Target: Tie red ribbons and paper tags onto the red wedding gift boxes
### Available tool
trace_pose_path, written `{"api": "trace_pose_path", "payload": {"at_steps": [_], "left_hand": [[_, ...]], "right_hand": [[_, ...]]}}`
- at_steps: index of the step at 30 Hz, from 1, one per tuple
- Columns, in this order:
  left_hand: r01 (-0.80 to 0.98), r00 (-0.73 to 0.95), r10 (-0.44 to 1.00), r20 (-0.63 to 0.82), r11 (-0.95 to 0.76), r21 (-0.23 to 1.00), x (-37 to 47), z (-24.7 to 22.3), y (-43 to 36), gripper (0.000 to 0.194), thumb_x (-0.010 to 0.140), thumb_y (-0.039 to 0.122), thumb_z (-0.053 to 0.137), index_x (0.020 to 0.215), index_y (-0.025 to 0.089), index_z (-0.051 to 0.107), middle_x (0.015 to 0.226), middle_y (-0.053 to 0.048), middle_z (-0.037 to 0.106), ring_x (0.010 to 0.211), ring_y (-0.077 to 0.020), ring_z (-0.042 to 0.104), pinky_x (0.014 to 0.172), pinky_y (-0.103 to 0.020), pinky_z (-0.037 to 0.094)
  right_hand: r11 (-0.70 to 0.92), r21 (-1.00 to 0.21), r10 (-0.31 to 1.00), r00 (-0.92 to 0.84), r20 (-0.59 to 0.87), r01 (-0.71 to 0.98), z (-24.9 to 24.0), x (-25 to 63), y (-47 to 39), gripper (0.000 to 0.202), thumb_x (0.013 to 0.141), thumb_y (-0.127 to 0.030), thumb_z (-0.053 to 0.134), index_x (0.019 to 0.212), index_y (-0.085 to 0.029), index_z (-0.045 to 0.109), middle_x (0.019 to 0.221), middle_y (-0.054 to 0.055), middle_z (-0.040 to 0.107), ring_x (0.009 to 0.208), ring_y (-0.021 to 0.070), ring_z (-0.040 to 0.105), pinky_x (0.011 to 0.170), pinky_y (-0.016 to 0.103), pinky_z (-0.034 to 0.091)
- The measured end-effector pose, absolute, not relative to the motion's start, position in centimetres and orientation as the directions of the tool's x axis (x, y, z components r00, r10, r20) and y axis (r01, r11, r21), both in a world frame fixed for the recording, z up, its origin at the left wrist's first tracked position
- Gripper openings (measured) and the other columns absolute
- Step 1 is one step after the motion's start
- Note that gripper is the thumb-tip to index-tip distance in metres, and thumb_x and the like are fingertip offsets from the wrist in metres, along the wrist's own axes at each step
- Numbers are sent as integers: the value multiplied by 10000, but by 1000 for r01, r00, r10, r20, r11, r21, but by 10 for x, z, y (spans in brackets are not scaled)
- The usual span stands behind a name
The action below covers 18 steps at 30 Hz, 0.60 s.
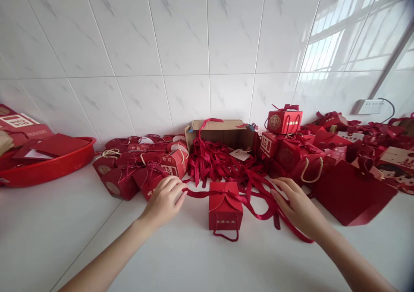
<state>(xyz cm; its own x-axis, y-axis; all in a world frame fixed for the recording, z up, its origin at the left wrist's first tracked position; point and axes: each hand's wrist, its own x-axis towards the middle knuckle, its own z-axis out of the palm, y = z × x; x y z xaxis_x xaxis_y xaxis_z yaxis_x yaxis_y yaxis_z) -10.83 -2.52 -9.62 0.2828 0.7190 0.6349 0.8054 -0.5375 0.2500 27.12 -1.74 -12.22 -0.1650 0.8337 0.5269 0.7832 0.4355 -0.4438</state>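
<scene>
Left hand [165, 200] has thumb and fingertips closed on one end of a red ribbon [199, 194]; right hand [291, 202] has fingers half extended at ribbon strands, can't tell if gripping any. Ribbon crosses the top of a small red box [225, 216], upright on the white tabletop [155, 262] between the hands, rope handle facing the wearer. Behind it, a ribbon pile [211, 160] spills from a cardboard carton [228, 125]. Red gift boxes [119, 182] cluster left, a box stack [284, 121] right. Far left, red basin [51, 171] holding flat red pieces.
</scene>
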Motion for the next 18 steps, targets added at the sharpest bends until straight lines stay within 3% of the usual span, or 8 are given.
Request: {"api": "trace_pose_path", "payload": {"at_steps": [2,5,10,14,18], "left_hand": [[778,230,732,642,-534,331,-88,-94,-22,90,840,235,564,863,241,651,939,-75,675,1000,-268,586,923,-446,456],[711,188,775,603,-531,461,-59,-93,-18,89,853,238,562,921,228,617,980,-74,658,972,-233,607,874,-396,501],[605,210,837,505,-517,605,-29,-96,-18,143,805,203,616,943,233,606,1013,-53,663,990,-216,630,872,-360,510],[549,212,860,464,-498,671,-24,-95,-20,176,816,199,595,986,244,601,1042,-53,660,1028,-222,620,904,-373,485],[506,192,880,434,-467,725,-24,-96,-21,193,791,196,607,979,241,600,1051,-51,638,1039,-224,602,917,-375,467]], "right_hand": [[517,-468,785,-179,593,717,-106,250,-19,337,939,-425,427,1182,-241,570,1210,134,564,1124,301,571,941,480,494],[599,-545,793,-338,507,586,-92,219,-21,332,928,-448,473,1146,-240,611,1212,121,576,1107,268,589,934,433,515],[606,-565,791,-503,349,560,-92,189,-14,643,820,-470,632,1404,-269,455,1460,107,437,1325,346,381,989,529,460],[615,-587,770,-564,300,527,-90,187,-6,649,818,-393,636,1419,-260,433,1348,98,547,1253,306,437,995,508,453],[595,-591,788,-540,295,545,-85,187,-6,609,806,-391,650,1377,-277,471,1303,88,564,1204,304,463,965,509,465]]}}
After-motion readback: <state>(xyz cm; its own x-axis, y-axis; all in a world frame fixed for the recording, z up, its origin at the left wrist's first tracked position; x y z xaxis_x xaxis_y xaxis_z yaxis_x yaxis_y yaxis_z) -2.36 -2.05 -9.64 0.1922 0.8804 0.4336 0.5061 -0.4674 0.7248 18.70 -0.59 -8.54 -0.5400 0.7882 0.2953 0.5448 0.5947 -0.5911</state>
